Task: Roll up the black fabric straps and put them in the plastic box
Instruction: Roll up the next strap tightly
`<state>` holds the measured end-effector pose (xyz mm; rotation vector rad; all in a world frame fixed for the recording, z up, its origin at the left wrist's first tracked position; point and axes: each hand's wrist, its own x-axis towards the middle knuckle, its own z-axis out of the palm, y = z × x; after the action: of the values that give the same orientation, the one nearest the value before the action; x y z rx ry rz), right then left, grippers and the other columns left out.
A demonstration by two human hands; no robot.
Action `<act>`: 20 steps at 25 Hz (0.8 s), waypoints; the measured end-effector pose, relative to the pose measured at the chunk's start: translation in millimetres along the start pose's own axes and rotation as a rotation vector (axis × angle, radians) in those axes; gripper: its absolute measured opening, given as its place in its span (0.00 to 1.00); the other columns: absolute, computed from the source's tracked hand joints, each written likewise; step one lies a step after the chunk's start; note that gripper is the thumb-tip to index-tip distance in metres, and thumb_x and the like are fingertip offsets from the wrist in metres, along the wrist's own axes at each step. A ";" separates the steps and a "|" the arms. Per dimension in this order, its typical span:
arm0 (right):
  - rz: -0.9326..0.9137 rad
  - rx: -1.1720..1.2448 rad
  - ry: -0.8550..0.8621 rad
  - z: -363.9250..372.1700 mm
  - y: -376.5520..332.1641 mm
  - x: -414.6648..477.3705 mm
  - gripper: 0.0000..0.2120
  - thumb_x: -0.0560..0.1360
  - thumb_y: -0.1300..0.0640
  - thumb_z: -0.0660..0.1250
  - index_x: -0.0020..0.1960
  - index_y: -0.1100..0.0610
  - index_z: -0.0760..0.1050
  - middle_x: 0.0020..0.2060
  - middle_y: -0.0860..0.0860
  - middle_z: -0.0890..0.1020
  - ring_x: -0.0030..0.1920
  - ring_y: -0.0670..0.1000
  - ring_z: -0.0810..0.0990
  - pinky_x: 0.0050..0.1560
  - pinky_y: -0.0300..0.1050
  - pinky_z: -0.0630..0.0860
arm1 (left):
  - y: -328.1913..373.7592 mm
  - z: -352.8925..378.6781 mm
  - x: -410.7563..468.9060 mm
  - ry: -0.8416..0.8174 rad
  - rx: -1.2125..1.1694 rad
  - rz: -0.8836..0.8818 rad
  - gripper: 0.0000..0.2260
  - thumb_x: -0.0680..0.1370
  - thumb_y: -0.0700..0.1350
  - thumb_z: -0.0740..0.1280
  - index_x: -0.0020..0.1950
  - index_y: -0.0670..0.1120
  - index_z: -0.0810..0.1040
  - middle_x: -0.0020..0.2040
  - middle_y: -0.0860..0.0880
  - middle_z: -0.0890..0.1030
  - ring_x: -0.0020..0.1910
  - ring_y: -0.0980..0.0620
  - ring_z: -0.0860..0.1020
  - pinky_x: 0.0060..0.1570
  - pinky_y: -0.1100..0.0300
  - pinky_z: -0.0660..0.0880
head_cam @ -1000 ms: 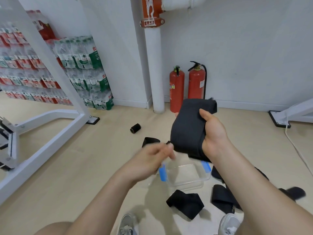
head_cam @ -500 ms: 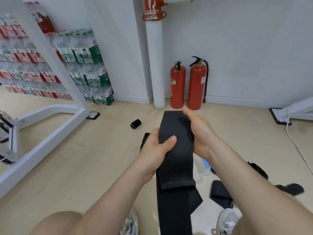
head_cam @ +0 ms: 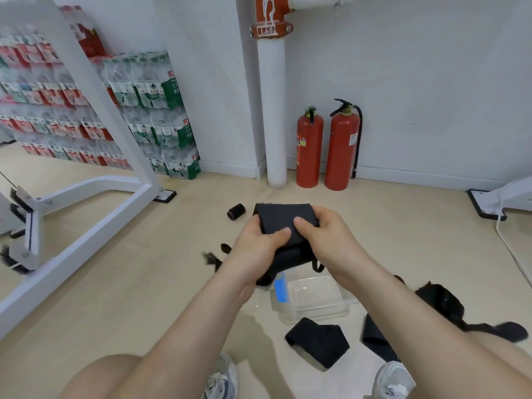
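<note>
Floor [head_cam: 129, 289] layout. The plastic box [head_cam: 315, 300] sits on the floor ahead of the person's shoes [head_cam: 393, 380]. Left hand [head_cam: 257, 247] and right hand [head_cam: 326, 240] hold a folded strap [head_cam: 283, 221] in the air above the box's far edge. A rolled strap [head_cam: 236, 212] lies further out, to the left. One loose strap [head_cam: 318, 341] lies just before the box's near edge, and a strap heap [head_cam: 440, 305] lies to the box's right. Two extinguishers [head_cam: 342, 145] stand at the wall, right of the pipe [head_cam: 275, 110]. Bottle packs [head_cam: 161, 116] are stacked to the pipe's left.

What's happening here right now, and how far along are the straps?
A person holds one black strap in both hands, the left hand and right hand pinching it with thumbs on top, above the clear plastic box on the floor. The box looks to have nothing in it. One small roll lies beyond the hands, and at least three loose straps lie near the box, not yet rolled.
</note>
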<state>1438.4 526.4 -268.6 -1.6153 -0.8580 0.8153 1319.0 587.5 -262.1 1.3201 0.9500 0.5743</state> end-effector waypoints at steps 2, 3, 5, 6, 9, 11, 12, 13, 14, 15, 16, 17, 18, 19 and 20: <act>0.039 0.018 -0.109 -5.9 -1.9 2.1 0.09 0.81 0.58 0.64 0.60 0.55 0.77 0.50 0.53 0.85 0.50 0.53 0.84 0.51 0.53 0.82 | -3.9 -1.2 3.0 0.046 0.032 0.017 0.09 0.80 0.41 0.65 0.59 0.50 0.75 0.52 0.46 0.83 0.49 0.46 0.83 0.38 0.56 0.78; 0.045 0.005 -0.196 -10.5 -5.4 0.8 0.10 0.80 0.57 0.65 0.61 0.54 0.77 0.49 0.52 0.85 0.46 0.49 0.85 0.44 0.47 0.82 | -3.6 -4.2 6.1 0.075 0.003 0.028 0.08 0.81 0.40 0.63 0.59 0.49 0.76 0.52 0.46 0.83 0.49 0.46 0.83 0.40 0.55 0.79; -0.007 -0.144 -0.300 -19.4 -12.4 -3.1 0.13 0.80 0.57 0.66 0.63 0.49 0.76 0.46 0.49 0.86 0.38 0.42 0.83 0.34 0.34 0.75 | -1.5 -9.0 9.7 0.102 -0.051 0.029 0.08 0.83 0.41 0.60 0.59 0.46 0.77 0.52 0.45 0.84 0.50 0.46 0.83 0.45 0.52 0.80; -0.063 -0.249 -0.279 -22.6 -13.8 -3.6 0.14 0.80 0.58 0.65 0.63 0.47 0.77 0.44 0.48 0.86 0.36 0.40 0.81 0.33 0.32 0.72 | -1.4 -9.5 10.2 0.099 -0.066 0.030 0.09 0.83 0.41 0.60 0.59 0.45 0.77 0.52 0.44 0.84 0.50 0.45 0.84 0.48 0.51 0.81; -0.099 -0.277 -0.237 -26.8 -18.5 -6.9 0.15 0.80 0.61 0.63 0.62 0.46 0.78 0.40 0.45 0.84 0.31 0.39 0.77 0.32 0.31 0.70 | -3.8 -8.8 12.4 0.103 -0.043 0.060 0.09 0.83 0.43 0.59 0.60 0.46 0.77 0.54 0.45 0.83 0.52 0.45 0.83 0.53 0.48 0.80; 0.000 -0.168 -0.287 -30.9 -22.0 -10.6 0.16 0.81 0.62 0.63 0.64 0.47 0.75 0.42 0.50 0.85 0.33 0.41 0.78 0.31 0.35 0.72 | -4.6 -8.8 15.5 0.133 0.020 0.088 0.09 0.83 0.43 0.59 0.61 0.47 0.76 0.55 0.46 0.82 0.54 0.45 0.81 0.56 0.45 0.79; 0.047 -0.072 -0.297 -33.7 -23.0 -11.8 0.18 0.80 0.64 0.62 0.66 0.47 0.73 0.45 0.53 0.85 0.37 0.44 0.81 0.32 0.37 0.75 | -4.6 -9.1 17.5 0.149 0.057 0.106 0.10 0.83 0.43 0.59 0.61 0.47 0.76 0.56 0.46 0.82 0.55 0.45 0.81 0.58 0.44 0.78; 0.084 0.055 -0.298 -35.3 -24.2 -12.7 0.21 0.80 0.68 0.61 0.67 0.48 0.71 0.47 0.57 0.84 0.41 0.47 0.82 0.33 0.40 0.77 | -4.2 -9.1 18.7 0.163 0.090 0.122 0.10 0.83 0.43 0.58 0.61 0.47 0.76 0.56 0.47 0.82 0.55 0.45 0.80 0.59 0.43 0.77; 0.119 0.187 -0.301 -35.5 -24.9 -13.0 0.24 0.79 0.71 0.60 0.67 0.48 0.70 0.47 0.59 0.83 0.41 0.50 0.83 0.34 0.44 0.79 | -3.7 -9.3 19.0 0.180 0.117 0.137 0.10 0.83 0.43 0.58 0.61 0.48 0.75 0.56 0.47 0.81 0.55 0.46 0.80 0.59 0.43 0.77; 0.151 0.306 -0.314 -33.3 -26.4 -14.0 0.25 0.78 0.73 0.58 0.66 0.49 0.71 0.46 0.60 0.81 0.40 0.51 0.83 0.35 0.47 0.80 | -2.8 -9.6 18.5 0.197 0.133 0.150 0.10 0.83 0.44 0.57 0.60 0.49 0.75 0.56 0.48 0.81 0.55 0.46 0.80 0.59 0.42 0.77; 0.176 0.400 -0.332 -29.1 -27.8 -14.9 0.22 0.78 0.73 0.57 0.62 0.50 0.73 0.46 0.59 0.80 0.38 0.51 0.84 0.36 0.48 0.81 | -2.3 -10.5 18.4 0.211 0.140 0.165 0.10 0.83 0.44 0.57 0.60 0.49 0.76 0.55 0.48 0.81 0.55 0.45 0.80 0.58 0.42 0.77; 0.185 0.455 -0.346 -23.2 -28.6 -16.4 0.18 0.78 0.71 0.58 0.58 0.53 0.75 0.47 0.57 0.79 0.37 0.50 0.84 0.36 0.49 0.81 | -1.9 -11.2 18.0 0.216 0.139 0.180 0.10 0.83 0.44 0.57 0.59 0.50 0.76 0.55 0.47 0.82 0.54 0.45 0.80 0.57 0.41 0.77; 0.178 0.453 -0.350 -17.8 -28.2 -17.2 0.12 0.80 0.68 0.60 0.54 0.55 0.77 0.47 0.55 0.78 0.35 0.47 0.84 0.36 0.49 0.82 | -1.4 -11.5 17.2 0.215 0.135 0.196 0.10 0.83 0.44 0.57 0.58 0.50 0.76 0.54 0.47 0.82 0.53 0.45 0.81 0.56 0.41 0.78; 0.161 0.406 -0.339 -13.5 -27.4 -17.8 0.08 0.80 0.65 0.63 0.52 0.57 0.79 0.46 0.54 0.78 0.34 0.44 0.83 0.35 0.48 0.82 | 0.1 -11.0 15.7 0.209 0.144 0.206 0.10 0.83 0.45 0.57 0.58 0.50 0.76 0.53 0.47 0.82 0.53 0.44 0.81 0.56 0.41 0.78; 0.141 0.351 -0.326 -10.5 -24.5 -16.9 0.06 0.80 0.63 0.64 0.50 0.58 0.81 0.45 0.53 0.78 0.34 0.42 0.83 0.35 0.47 0.82 | 1.3 -10.9 13.9 0.197 0.157 0.211 0.10 0.84 0.45 0.57 0.58 0.50 0.76 0.53 0.47 0.83 0.53 0.44 0.81 0.55 0.41 0.78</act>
<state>1436.0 510.6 -241.4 -1.2600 -0.7776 1.2787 1317.4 605.0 -264.1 1.5364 1.0390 0.8172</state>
